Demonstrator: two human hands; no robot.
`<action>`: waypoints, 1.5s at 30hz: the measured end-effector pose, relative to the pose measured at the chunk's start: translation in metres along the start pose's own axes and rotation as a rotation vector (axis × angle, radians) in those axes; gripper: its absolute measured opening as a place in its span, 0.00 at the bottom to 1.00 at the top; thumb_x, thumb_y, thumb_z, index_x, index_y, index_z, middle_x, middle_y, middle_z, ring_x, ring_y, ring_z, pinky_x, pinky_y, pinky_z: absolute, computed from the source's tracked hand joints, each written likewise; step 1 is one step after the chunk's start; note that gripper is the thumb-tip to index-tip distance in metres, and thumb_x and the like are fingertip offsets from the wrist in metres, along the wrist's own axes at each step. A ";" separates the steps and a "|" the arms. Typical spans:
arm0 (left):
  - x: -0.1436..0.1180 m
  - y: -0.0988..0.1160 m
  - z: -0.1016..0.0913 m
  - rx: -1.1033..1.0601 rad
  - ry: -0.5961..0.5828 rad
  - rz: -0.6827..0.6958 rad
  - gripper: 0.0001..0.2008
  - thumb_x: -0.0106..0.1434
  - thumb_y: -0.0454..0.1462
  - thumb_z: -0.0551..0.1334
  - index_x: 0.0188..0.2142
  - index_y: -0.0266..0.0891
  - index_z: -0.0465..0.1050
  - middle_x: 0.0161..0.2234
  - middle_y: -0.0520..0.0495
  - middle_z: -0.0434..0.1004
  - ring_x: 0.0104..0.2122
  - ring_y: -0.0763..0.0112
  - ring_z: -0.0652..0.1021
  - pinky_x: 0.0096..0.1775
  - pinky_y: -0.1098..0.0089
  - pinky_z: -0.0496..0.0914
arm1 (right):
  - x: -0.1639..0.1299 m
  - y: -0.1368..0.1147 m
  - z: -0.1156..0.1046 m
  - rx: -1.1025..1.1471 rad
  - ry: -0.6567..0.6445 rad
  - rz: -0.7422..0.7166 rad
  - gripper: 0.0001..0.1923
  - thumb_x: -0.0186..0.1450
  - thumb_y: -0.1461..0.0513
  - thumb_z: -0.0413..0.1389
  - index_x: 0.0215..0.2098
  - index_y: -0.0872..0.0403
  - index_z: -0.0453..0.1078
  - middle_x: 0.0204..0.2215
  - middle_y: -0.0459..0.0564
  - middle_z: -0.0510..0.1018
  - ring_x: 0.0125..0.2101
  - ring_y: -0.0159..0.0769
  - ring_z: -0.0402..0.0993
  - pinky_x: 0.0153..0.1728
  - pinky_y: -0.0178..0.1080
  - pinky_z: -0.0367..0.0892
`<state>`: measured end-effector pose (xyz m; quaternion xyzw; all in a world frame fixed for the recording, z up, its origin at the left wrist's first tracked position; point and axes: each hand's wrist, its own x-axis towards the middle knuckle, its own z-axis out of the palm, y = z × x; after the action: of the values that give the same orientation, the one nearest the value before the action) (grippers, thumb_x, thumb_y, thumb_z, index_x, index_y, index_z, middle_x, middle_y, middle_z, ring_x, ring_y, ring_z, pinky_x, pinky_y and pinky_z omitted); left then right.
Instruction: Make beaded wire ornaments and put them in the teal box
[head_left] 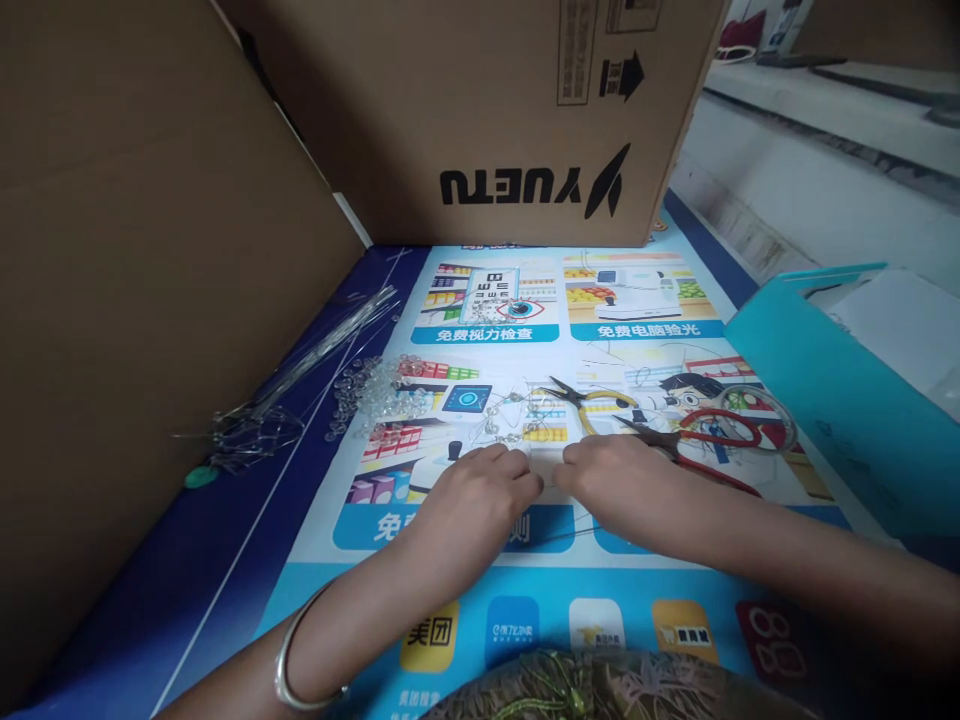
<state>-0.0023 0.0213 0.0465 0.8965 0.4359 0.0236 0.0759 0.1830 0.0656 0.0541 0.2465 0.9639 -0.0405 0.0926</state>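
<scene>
My left hand (480,495), with a bangle (283,655) on its wrist, is closed in a pinch over the printed sheet. Facing it across a small gap, my right hand (619,485) is also closed, fingertips pressed together. What either hand pinches is hidden by the fingers. Just beyond the fingertips lies a loop of clear beads on thin wire (514,436). Black-tipped pliers (581,395) with yellow handles lie behind my right hand. Red-handled scissors (694,432) rest beside its wrist, partly covered by the forearm.
Loose clear beads (375,395) are heaped left of centre. A bundle of thin wires (322,345) lies along the left cardboard panel (150,220). A cardboard box (480,110) stands at the back. On the right are a round clear container (780,420) and a teal box (840,400).
</scene>
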 end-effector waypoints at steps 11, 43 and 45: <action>0.000 0.001 0.003 0.055 0.037 -0.064 0.08 0.56 0.25 0.54 0.32 0.37 0.67 0.30 0.46 0.68 0.31 0.64 0.69 0.32 0.64 0.66 | 0.003 0.000 0.001 0.024 0.053 0.066 0.10 0.52 0.72 0.53 0.31 0.54 0.65 0.26 0.48 0.70 0.26 0.34 0.65 0.21 0.33 0.49; 0.007 -0.024 0.014 -0.860 0.347 -0.454 0.03 0.57 0.35 0.58 0.30 0.38 0.70 0.27 0.51 0.70 0.28 0.73 0.70 0.30 0.72 0.64 | 0.020 0.013 0.017 1.309 0.385 0.377 0.07 0.57 0.60 0.53 0.32 0.56 0.68 0.22 0.43 0.71 0.23 0.27 0.67 0.26 0.32 0.64; 0.009 -0.021 0.016 -1.067 0.332 -0.491 0.04 0.57 0.36 0.59 0.30 0.37 0.68 0.24 0.53 0.68 0.25 0.75 0.69 0.28 0.73 0.64 | 0.022 0.012 0.022 1.436 0.428 0.358 0.08 0.57 0.60 0.54 0.31 0.57 0.67 0.22 0.43 0.70 0.23 0.27 0.68 0.27 0.34 0.66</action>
<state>-0.0115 0.0396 0.0270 0.5924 0.5640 0.3601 0.4487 0.1735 0.0833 0.0281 0.4009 0.6435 -0.5919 -0.2736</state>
